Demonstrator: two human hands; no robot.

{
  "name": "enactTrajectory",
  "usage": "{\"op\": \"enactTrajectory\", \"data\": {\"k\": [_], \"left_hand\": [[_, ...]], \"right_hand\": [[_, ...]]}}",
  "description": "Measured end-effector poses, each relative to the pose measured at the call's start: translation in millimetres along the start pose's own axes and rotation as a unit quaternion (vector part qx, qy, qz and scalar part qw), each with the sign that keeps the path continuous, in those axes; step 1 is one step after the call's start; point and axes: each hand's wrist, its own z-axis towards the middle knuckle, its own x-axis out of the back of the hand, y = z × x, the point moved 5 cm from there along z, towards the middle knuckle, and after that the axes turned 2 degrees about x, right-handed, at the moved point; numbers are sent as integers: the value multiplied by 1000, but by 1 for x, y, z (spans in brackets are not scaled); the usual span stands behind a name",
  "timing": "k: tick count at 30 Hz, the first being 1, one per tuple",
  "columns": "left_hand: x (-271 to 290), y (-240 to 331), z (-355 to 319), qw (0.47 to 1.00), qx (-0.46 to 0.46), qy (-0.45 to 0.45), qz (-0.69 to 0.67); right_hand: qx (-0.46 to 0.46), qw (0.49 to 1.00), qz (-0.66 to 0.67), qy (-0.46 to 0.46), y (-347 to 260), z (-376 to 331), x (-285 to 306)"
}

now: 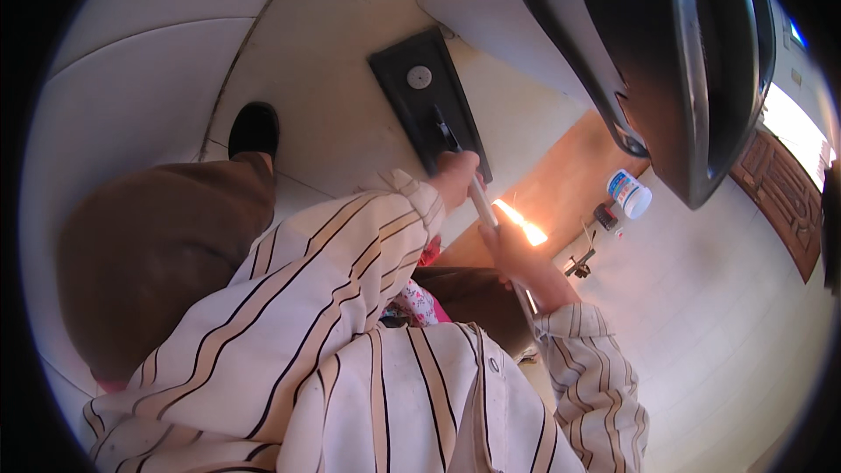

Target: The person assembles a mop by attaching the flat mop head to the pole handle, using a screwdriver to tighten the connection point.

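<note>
Both of my hands grip one long pale pole (pixel 483 204) that slants up and away from my body. My left hand (pixel 457 177) is closed round it farther up. My right hand (pixel 519 256) is closed round it lower down, nearer my body. At the pole's far end is a narrow dark head (pixel 445 130), over a black rectangular panel (pixel 407 54) on the pale floor. Whether the head touches the panel, I cannot tell. A round whitish disc with small holes (pixel 420 78) sits on the panel, beyond the head.
A large black-and-white curved object (pixel 648 44) looms at the upper right. Beyond my right hand are a white-and-blue tub (pixel 629 194), a small dark item (pixel 604 215) and a small metal fitting (pixel 580 264). A dark shoe (pixel 254 130) stands at left. Bright light falls beside the pole.
</note>
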Motion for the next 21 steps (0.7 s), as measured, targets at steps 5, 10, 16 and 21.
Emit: {"op": "enactTrajectory", "data": {"k": [5, 10, 16, 21], "left_hand": [[-7, -4, 6, 1000, 8, 7, -22], [-1, 1, 8, 999, -9, -40, 12], [10, 5, -1, 969, 34, -137, 205], [15, 14, 0, 967, -53, -11, 248]], "right_hand": [[99, 979, -139, 111, 34, 26, 20], [131, 971, -140, 140, 53, 42, 6], [144, 968, -56, 197, 67, 52, -16], [181, 954, -91, 220, 59, 47, -10]]}}
